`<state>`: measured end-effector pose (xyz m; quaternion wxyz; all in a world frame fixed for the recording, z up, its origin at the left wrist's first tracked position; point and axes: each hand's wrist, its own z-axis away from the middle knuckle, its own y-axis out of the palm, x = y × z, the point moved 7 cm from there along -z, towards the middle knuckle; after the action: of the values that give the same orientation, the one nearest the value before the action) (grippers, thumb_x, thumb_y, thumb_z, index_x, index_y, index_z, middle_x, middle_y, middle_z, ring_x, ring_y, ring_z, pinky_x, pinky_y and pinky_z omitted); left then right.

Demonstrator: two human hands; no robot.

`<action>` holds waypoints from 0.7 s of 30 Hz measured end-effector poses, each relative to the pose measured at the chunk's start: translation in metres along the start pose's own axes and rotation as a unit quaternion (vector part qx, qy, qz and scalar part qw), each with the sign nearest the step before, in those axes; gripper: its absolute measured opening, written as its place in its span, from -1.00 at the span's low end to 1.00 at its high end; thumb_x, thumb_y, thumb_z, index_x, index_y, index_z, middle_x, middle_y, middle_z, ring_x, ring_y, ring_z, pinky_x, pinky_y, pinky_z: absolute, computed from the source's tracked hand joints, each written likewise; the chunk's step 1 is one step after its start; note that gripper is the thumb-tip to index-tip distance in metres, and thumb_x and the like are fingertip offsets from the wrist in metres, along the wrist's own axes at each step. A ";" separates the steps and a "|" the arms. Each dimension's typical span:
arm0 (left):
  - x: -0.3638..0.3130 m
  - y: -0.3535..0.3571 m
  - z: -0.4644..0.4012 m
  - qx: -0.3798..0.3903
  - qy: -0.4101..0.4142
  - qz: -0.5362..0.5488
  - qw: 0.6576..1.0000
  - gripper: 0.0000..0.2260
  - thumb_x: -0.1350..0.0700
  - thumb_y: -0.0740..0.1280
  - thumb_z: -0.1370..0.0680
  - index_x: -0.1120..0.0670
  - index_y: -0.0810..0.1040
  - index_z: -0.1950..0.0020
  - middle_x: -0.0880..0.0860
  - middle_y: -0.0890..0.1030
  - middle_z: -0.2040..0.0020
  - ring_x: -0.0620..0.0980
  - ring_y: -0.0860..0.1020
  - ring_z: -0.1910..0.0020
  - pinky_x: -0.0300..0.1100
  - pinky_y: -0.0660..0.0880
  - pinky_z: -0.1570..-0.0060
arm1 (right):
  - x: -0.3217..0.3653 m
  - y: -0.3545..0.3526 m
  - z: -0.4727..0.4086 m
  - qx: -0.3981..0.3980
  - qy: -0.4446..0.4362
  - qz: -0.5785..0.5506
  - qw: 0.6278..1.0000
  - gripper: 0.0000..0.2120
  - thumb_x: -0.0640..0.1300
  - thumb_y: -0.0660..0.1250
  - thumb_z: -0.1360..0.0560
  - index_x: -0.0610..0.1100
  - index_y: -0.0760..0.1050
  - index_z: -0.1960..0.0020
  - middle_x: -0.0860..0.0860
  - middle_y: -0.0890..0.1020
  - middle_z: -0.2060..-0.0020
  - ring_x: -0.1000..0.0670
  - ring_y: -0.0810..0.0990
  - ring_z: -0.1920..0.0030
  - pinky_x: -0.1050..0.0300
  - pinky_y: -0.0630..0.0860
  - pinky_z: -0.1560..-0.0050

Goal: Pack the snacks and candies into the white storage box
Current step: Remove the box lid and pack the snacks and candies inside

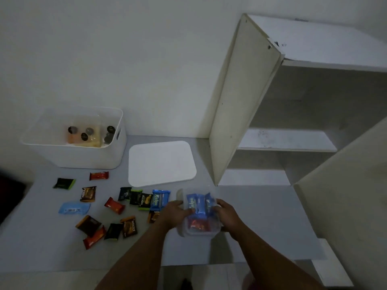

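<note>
Hands: my left hand (175,213) and right hand (226,212) clasp the clear plastic snack tub (200,218) from either side near the mat's right edge, steadying it to carry toward the white storage box (88,158).

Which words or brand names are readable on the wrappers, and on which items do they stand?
"Kelpo": blue packet lying on the grey surface.
"NEXTAR": green-edged dark wrapper beside it.
"NEXTAR": brown wrapper farther left.
"NEXTAR": brown wrapper near the front.
Light blue sachet: print too blurred.
All other wrappers: unreadable.
</note>
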<state>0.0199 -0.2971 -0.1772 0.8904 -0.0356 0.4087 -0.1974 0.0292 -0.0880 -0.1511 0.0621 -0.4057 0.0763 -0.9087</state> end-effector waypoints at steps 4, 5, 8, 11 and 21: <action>-0.049 -0.069 0.009 -0.074 0.062 0.043 0.994 -0.15 -0.35 0.53 -0.21 0.10 0.54 -0.36 0.13 0.68 -0.18 0.10 0.68 -0.09 0.03 0.61 -0.14 | 0.068 0.030 -0.021 -0.027 -0.074 0.015 0.997 -0.66 -0.25 0.26 -0.55 -0.02 0.56 -0.27 -0.17 0.65 -0.19 -0.16 0.65 -0.12 0.12 0.56 0.11; -0.064 -0.091 0.016 -0.089 0.079 0.048 0.992 -0.26 -0.32 0.52 -0.27 0.07 0.56 -0.32 0.11 0.68 -0.17 0.09 0.67 -0.08 0.06 0.63 -0.12 | 0.090 0.042 -0.025 -0.028 -0.091 0.020 0.995 -0.63 -0.23 0.26 -0.56 -0.04 0.52 -0.34 -0.16 0.62 -0.24 -0.18 0.63 -0.15 0.05 0.60 0.04; -0.102 -0.162 0.026 -0.112 0.106 0.094 0.984 -0.47 -0.20 0.51 -0.43 -0.02 0.54 -0.32 0.11 0.62 -0.23 0.11 0.66 -0.06 -0.03 0.68 0.14 | 0.165 0.089 -0.034 -0.021 -0.151 0.035 0.988 -0.55 -0.19 0.22 -0.59 0.02 0.41 -0.46 -0.12 0.55 -0.33 -0.20 0.60 -0.22 -0.19 0.60 -0.18; -0.124 -0.242 0.029 -0.128 0.106 0.113 0.980 -0.44 -0.17 0.47 -0.47 0.01 0.48 -0.41 0.13 0.59 -0.26 0.12 0.65 0.00 -0.09 0.66 0.29 | 0.241 0.148 -0.030 -0.004 -0.186 0.050 0.981 -0.50 -0.16 0.19 -0.60 0.09 0.33 -0.51 -0.10 0.50 -0.38 -0.20 0.60 -0.22 -0.08 0.65 -0.02; -0.107 -0.447 0.022 -0.159 0.019 0.158 0.974 -0.75 -0.07 0.40 -0.55 0.12 0.59 0.07 0.11 0.61 0.16 0.04 0.57 0.25 -0.17 0.54 0.29 | 0.362 0.341 -0.035 0.074 -0.126 0.158 0.976 -0.66 -0.21 0.16 -0.58 -0.17 0.39 -0.34 -0.18 0.53 -0.13 -0.12 0.58 0.10 0.03 0.59 0.12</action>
<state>-0.1707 -0.6697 0.0142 0.8853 -0.1076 0.4523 0.0124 -0.2192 -0.4824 0.0249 0.2441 -0.4944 0.0637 -0.8318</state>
